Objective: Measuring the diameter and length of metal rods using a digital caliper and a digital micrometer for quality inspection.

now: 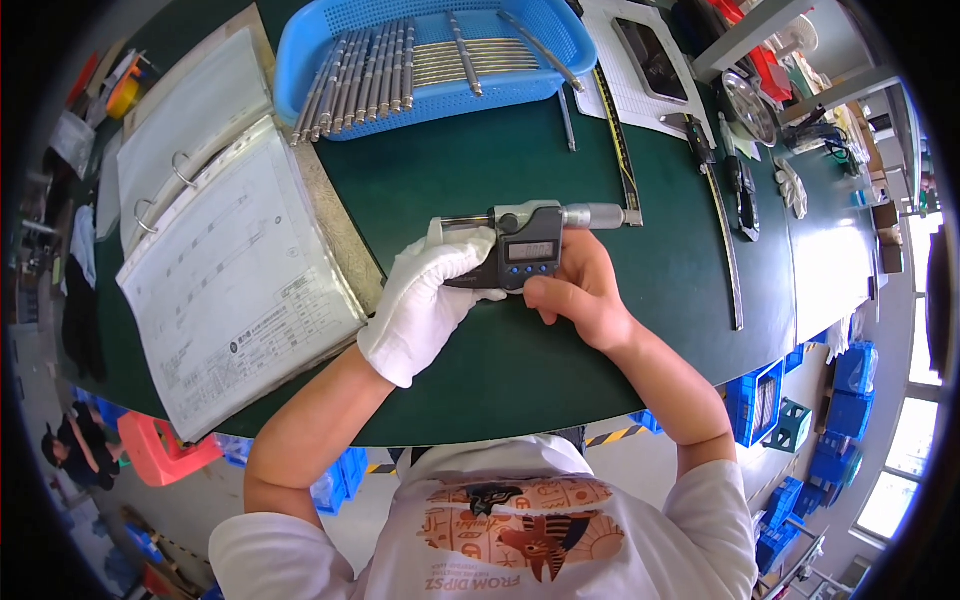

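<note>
Step in hand, by the look of it: readying a digital micrometer (525,245) for a measurement, held above the middle of the green surface (450,170), toward its near edge

- Left hand (430,300), in a white glove: grip clamped on the micrometer's frame end, fingers wrapped from the left
- Right hand (575,290), bare: grip closed on the body under the display, thumb by the buttons
- Thimble pointing right, just short of a long steel ruler (620,140); no part visible between anvil and spindle, though the glove hides much of that gap
- Blue basket (300,50) of steel rods (400,65) at the far edge, well apart from both hands
- Open ring binder (230,270) at the left edge, untouched
- More gauges (735,190) along the right side

Next move, as a judgement: likely calls for freeing one hand to fetch a rod from the basket, seating it squarely in the gap, then closing the spindle gently with the thimble
</note>
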Demonstrator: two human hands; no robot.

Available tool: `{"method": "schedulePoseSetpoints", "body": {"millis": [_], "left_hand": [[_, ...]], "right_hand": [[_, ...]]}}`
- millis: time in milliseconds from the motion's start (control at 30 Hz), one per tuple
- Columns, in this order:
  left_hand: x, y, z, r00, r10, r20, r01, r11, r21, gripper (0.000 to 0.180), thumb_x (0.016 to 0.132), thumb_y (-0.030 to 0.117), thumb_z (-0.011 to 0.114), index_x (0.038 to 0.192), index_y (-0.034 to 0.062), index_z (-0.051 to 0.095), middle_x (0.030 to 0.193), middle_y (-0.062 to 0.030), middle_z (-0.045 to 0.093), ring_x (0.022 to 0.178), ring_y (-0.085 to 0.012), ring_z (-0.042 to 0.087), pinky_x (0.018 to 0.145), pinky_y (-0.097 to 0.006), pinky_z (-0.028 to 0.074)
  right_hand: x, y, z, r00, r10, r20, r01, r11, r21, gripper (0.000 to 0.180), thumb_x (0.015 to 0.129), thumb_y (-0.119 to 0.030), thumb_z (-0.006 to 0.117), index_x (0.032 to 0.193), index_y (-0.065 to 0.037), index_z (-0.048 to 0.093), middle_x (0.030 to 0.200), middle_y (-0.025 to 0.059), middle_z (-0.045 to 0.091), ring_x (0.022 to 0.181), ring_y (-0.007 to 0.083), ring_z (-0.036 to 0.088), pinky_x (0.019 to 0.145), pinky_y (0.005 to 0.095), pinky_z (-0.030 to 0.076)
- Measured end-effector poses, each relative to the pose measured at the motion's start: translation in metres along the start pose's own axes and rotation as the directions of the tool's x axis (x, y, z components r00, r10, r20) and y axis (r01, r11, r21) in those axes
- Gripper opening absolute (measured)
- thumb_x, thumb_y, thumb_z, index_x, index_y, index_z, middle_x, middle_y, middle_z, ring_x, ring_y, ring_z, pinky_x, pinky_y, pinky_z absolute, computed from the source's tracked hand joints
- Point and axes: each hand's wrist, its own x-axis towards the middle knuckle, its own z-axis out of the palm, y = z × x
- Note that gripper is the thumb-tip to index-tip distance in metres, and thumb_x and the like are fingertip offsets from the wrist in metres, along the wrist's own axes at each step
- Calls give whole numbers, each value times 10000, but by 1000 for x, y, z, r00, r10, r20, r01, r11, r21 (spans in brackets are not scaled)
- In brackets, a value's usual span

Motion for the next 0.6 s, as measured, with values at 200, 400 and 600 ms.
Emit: {"method": "schedulePoseSetpoints", "body": {"millis": [200, 400, 600], "left_hand": [[0, 2, 3, 1000, -22, 3, 22, 999, 48, 254, 806, 154, 490, 998, -8, 528, 894, -73, 565, 807, -154, 531, 690, -299, 430], [-1, 4, 5, 999, -30, 30, 28, 996, 82, 259, 809, 154, 488, 1009, -4, 528, 889, -62, 565, 810, -144, 529, 703, -292, 424], [0, 2, 7, 999, -28, 24, 26, 997, 78, 256, 806, 150, 487, 1005, -6, 529, 895, -65, 565, 804, -143, 530, 705, -290, 425]], "right_hand": [[2, -2, -4, 997, 51, 54, -50, 998, -27, 243, 760, -73, 550, 971, 30, 489, 757, 38, 540, 576, 56, 464, 429, 183, 366], [2, -4, -5, 997, 75, 35, -73, 995, -72, 210, 768, -74, 547, 944, 32, 501, 733, 37, 538, 557, 57, 466, 416, 184, 368], [0, -5, -6, 996, 82, 22, -80, 995, -61, 216, 770, -70, 543, 950, 40, 496, 749, 42, 542, 564, 55, 470, 418, 181, 373]]}}
